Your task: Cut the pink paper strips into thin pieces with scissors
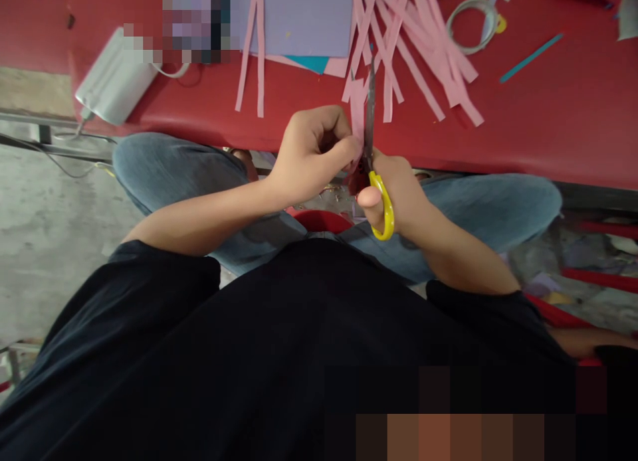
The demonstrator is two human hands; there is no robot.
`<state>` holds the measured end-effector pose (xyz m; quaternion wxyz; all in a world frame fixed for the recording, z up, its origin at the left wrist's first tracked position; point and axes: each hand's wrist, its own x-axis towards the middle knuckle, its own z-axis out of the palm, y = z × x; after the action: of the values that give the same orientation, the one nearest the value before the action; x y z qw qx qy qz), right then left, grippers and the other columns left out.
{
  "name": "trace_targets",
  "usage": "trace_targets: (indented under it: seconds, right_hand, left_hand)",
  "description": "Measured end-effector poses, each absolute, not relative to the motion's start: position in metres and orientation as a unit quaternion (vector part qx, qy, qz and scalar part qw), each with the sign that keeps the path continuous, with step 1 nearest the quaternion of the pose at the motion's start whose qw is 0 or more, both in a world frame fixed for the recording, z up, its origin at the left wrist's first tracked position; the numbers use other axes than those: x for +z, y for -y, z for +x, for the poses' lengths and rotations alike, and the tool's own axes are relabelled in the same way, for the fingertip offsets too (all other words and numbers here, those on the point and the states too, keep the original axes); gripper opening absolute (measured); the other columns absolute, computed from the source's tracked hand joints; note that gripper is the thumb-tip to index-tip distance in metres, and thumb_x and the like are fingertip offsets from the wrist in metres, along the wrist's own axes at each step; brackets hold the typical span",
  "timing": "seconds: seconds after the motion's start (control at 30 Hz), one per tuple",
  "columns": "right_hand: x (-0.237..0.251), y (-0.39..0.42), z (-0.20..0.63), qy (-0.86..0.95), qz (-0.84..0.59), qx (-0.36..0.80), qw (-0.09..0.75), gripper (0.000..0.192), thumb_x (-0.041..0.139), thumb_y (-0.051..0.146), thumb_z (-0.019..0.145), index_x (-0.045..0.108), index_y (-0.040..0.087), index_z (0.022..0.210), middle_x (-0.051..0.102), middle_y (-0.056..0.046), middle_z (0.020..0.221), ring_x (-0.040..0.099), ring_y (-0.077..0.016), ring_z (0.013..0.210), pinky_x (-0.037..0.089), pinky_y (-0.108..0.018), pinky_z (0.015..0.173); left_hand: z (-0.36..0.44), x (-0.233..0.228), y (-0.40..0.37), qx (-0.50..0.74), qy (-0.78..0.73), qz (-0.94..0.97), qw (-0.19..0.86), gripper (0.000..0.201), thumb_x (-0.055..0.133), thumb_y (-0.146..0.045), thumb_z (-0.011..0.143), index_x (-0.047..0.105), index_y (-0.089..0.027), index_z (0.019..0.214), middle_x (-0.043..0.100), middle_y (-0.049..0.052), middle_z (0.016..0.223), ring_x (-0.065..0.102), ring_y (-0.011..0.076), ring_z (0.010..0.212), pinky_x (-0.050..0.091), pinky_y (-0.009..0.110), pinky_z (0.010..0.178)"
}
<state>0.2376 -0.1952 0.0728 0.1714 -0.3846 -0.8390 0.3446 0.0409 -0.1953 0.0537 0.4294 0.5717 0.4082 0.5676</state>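
The right hand is closed through the yellow handles of the scissors, blades pointing away. The left hand, fingers curled tight, pinches a pink paper strip right against the blades, so a slip could nick a fingertip or tear the strip. Both work over the lap, just short of the red table edge; beyond, loose pink strips crowd the surface, with open room to the right

- We see a red table.
- On it, pink paper strips lie right of a lilac sheet.
- A white box sits at its left edge.
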Motion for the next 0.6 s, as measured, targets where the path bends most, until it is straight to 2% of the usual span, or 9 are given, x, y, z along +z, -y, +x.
trace_targets:
  seconds: [0.1,0.2,0.6]
  right_hand:
    - [0.0724,0.1959,0.2367,0.849,-0.384,0.321,0.170,0.114,0.012,0.107,0.092,0.067,0.014,0.128,0.076,-0.015,0.095,0.072,-0.0316,0.079,0.046,-0.042,0.071]
    - [0.0732,0.1964,0.2357,0.848,-0.397,0.314,0.158,0.119,0.007,0.108,0.090,0.067,0.014,0.130,0.075,-0.014,0.093,0.070,-0.0307,0.077,0.044,-0.041,0.070]
    - [0.0737,0.1978,0.2353,0.843,-0.409,0.311,0.158,0.111,0.010,0.105,0.092,0.070,0.017,0.127,0.076,-0.016,0.096,0.073,-0.0337,0.079,0.049,-0.044,0.073]
  left_hand:
    - [0.0423,0.0520,0.1983,0.567,-0.414,0.568,0.429,0.032,0.071,-0.025,0.097,0.053,-0.023,0.071,0.061,-0.003,0.061,0.052,0.0087,0.051,0.038,0.024,0.048]
    - [0.0430,0.0500,0.1999,0.542,-0.437,0.568,0.439,0.035,0.073,-0.027,0.100,0.052,-0.023,0.072,0.058,-0.003,0.063,0.054,0.0087,0.052,0.043,0.023,0.049]
    - [0.0420,0.0466,0.1997,0.526,-0.457,0.558,0.450,0.038,0.074,-0.021,0.103,0.051,-0.021,0.072,0.047,-0.005,0.064,0.058,0.0070,0.055,0.048,0.018,0.053]
